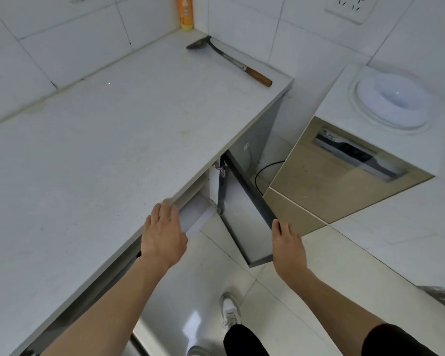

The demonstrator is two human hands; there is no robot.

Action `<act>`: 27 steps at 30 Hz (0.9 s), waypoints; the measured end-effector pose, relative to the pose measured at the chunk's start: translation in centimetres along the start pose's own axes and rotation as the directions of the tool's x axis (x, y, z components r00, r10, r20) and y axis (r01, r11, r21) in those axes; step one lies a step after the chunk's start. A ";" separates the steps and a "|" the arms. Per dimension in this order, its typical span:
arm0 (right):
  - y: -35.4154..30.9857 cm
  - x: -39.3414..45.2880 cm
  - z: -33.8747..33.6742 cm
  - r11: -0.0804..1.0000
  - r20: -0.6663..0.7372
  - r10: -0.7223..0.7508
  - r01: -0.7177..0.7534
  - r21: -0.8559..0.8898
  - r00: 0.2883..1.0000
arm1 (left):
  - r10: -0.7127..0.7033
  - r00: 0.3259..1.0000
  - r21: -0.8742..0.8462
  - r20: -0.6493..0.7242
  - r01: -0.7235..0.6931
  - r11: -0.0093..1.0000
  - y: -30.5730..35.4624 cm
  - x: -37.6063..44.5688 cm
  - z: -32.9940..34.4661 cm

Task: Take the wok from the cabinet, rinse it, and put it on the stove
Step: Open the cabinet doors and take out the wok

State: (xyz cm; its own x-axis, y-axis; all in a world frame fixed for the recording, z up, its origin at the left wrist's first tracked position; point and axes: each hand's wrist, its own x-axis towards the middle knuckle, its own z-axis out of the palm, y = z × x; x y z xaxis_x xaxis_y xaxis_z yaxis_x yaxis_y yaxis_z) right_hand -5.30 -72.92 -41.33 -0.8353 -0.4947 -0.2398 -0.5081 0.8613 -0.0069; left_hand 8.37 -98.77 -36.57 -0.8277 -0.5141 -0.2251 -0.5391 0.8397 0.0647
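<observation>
The left hand (163,236) is resting at the front edge of the desk (93,155), its fingers straight and lying close together over the lip above the open cabinet (203,209). The right hand (288,249) is touching the outer top corner of the cabinet door (244,222), its fingers extended along the dark door edge and not curled round it. The door is standing swung outward over the floor (344,273), hinged at the cabinet frame between the two hands. The wok is not showing in this view; the cabinet interior below the desk lip is hidden, so its position relative to either hand cannot be told. On the desk, well apart from both hands, a spatula (229,60) with a wooden handle is lying near the far wall, and an orange bottle (186,12) is standing in the corner. A white water dispenser (385,119) is standing at the right.
</observation>
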 end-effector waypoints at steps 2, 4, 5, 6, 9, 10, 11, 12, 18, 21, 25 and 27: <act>0.1 0.2 0.1 0.999 0.038 0.027 -0.026 -0.026 0.999 | -0.028 1.000 -0.002 0.012 0.028 1.000 0.2 0.3 0.4; 0.0 0.7 0.2 0.998 0.046 0.061 -0.060 -0.011 0.997 | -0.044 0.999 0.002 0.019 0.044 0.999 0.4 0.4 0.7; 0.0 0.9 0.3 0.997 0.054 0.078 -0.079 0.005 0.995 | -0.048 0.999 0.007 0.018 0.047 0.999 0.4 0.5 0.9; 0.0 1.2 0.5 0.995 0.071 0.094 -0.096 0.020 0.993 | -0.051 0.999 0.012 0.015 0.050 0.999 0.5 0.5 1.0; 0.8 1.8 1.1 0.992 0.134 0.105 -0.114 0.060 0.985 | -0.052 0.998 0.038 0.019 0.052 0.998 0.6 0.5 1.3; 1.2 2.0 1.4 0.992 0.142 0.097 -0.107 0.066 0.985 | -0.052 0.998 0.049 0.023 0.051 0.998 0.6 0.5 1.4; 1.7 2.2 1.6 0.993 0.142 0.088 -0.099 0.067 0.986 | -0.053 0.998 0.055 0.023 0.051 0.997 0.7 0.5 1.4; 2.2 2.5 1.6 0.994 0.142 0.081 -0.091 0.068 0.987 | -0.054 0.998 0.057 0.019 0.053 0.997 0.7 0.6 1.3; 5.1 4.8 0.2 0.996 0.184 0.072 -0.082 0.046 0.980 | -0.061 0.998 0.075 0.016 0.059 0.995 1.1 1.0 1.1; 6.0 6.0 -0.5 0.994 0.197 0.087 -0.097 0.041 0.976 | -0.066 0.998 0.095 0.019 0.064 0.993 1.2 1.0 1.1; 6.8 7.1 -1.0 0.993 0.202 0.083 -0.098 0.067 0.976 | -0.076 0.997 0.097 0.028 0.073 0.993 1.4 1.1 0.9; 7.0 7.2 -0.9 0.993 0.200 0.082 -0.097 0.066 0.976 | -0.082 0.996 0.082 0.034 0.079 0.994 1.5 1.2 0.9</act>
State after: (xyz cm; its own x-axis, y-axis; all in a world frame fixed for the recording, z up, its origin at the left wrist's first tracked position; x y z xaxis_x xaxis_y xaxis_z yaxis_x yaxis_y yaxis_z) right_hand -15.10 -70.54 -42.19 -0.8154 -0.3888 -0.4290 -0.4094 0.9111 -0.0476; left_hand 6.76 -97.98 -37.65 -0.7749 -0.5750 -0.2625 -0.5883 0.8079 -0.0331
